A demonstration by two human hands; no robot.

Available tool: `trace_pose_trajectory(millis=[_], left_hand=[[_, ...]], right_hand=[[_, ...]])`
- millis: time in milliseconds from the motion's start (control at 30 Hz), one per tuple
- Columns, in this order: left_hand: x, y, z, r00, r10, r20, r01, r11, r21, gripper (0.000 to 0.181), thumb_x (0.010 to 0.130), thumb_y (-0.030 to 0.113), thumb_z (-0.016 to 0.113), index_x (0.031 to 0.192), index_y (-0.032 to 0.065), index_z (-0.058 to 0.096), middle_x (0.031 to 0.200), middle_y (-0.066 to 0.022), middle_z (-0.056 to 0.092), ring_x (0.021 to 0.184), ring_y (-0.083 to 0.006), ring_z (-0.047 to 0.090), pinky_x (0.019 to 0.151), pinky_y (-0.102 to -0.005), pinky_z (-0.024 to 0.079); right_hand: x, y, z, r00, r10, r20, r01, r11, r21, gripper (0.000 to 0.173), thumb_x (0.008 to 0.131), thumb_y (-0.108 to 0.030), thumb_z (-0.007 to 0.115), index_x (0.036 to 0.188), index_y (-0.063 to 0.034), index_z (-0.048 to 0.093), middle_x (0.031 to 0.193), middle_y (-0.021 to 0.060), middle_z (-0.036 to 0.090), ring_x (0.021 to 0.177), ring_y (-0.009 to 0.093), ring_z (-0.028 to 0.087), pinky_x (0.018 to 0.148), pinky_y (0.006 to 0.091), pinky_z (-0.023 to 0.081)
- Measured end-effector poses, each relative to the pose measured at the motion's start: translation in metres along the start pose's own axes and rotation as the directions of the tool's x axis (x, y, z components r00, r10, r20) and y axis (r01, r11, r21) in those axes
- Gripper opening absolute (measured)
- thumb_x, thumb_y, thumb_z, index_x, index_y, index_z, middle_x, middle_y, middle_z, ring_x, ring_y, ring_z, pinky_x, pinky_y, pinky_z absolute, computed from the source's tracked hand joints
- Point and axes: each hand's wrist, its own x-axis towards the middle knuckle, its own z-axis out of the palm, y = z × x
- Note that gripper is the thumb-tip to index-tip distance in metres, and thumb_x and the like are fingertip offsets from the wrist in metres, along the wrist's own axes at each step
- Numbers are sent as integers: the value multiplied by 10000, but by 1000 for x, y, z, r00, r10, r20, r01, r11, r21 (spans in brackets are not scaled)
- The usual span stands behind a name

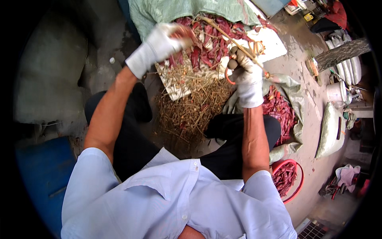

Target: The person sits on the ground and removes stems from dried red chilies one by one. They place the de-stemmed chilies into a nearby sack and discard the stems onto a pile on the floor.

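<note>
My left hand (164, 41), in a white knit glove, is blurred over the pile of dried red chilies (220, 27). Its fingers close around reddish dried chilies (183, 33). My right hand (246, 73) is gloved too, with dark, soiled fingertips curled inward at the pile's right side. A long thin stick (225, 34) slants across it; whether the fingers grip the stick is unclear. An orange ring-shaped piece (228, 77) shows beside those fingertips. Below both hands, a heap of broken stems (191, 107) spreads between my knees, partly over a white board (176, 89).
A green woven sack (167, 9) covers the pile's far side. To the right stand an open sack (295, 89) of chilies and a red basket (301, 185) with more. Farther right are a wooden post (343, 53), a white bucket (335, 91) and a filled sack (331, 131).
</note>
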Motion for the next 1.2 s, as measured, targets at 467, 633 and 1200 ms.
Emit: trace_pose_trajectory(millis=[467, 633, 1200], left_hand=[[-8, 17, -46, 947, -25, -321, -108, 914, -390, 150, 898, 126, 728, 966, -7, 725, 748, -21, 694, 571, -81, 603, 558, -239, 483], [-14, 20, -53, 930, -22, -367, -100, 945, -311, 141, 903, 142, 723, 923, 2, 722, 721, -17, 687, 569, -74, 597, 551, -238, 470], [-19, 25, -50, 943, -26, -333, -107, 921, -375, 168, 869, 114, 755, 944, -33, 718, 752, -28, 676, 581, -98, 604, 557, -263, 483]], right_hand=[[-115, 118, 27, 255, 962, 100, 110, 74, -991, 312, 859, -310, 765, 958, -14, 767, 912, 185, 765, 843, 318, 751, 740, 410, 585], [-132, 133, 25, 222, 969, 103, 257, 44, -966, 397, 795, -378, 770, 1014, -47, 762, 971, 208, 751, 967, 400, 715, 840, 442, 572], [-92, 184, -63, 680, 642, -354, -168, -334, -928, 284, 832, -149, 673, 1102, -112, 753, 1138, 219, 726, 1105, 397, 685, 957, 436, 547]])
